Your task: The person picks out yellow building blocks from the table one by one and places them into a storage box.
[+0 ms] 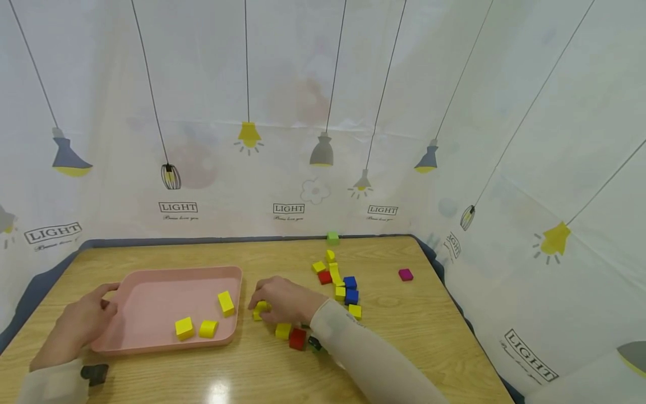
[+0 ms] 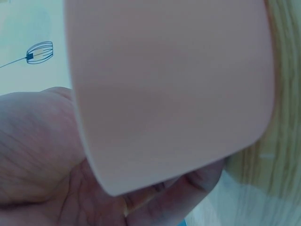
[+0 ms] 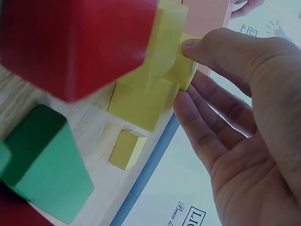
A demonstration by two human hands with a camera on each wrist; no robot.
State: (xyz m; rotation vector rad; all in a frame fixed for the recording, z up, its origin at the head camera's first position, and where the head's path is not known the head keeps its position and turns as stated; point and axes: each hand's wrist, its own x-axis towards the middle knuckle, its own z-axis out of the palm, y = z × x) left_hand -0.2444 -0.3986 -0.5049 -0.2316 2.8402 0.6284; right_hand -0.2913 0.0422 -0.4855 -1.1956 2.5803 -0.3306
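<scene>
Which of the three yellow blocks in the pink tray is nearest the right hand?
The rearmost yellow block, beside the right wall of the pink tray, is nearest the right hand; the other two yellow blocks lie farther left.

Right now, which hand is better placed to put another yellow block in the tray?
The right hand, most likely: its fingers pinch a yellow block beside the pink tray, while the left hand holds the tray's opposite edge.

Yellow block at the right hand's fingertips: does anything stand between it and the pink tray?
No other object stands between the yellow block and pink tray; only the tray's raised rim bars the way.
</scene>
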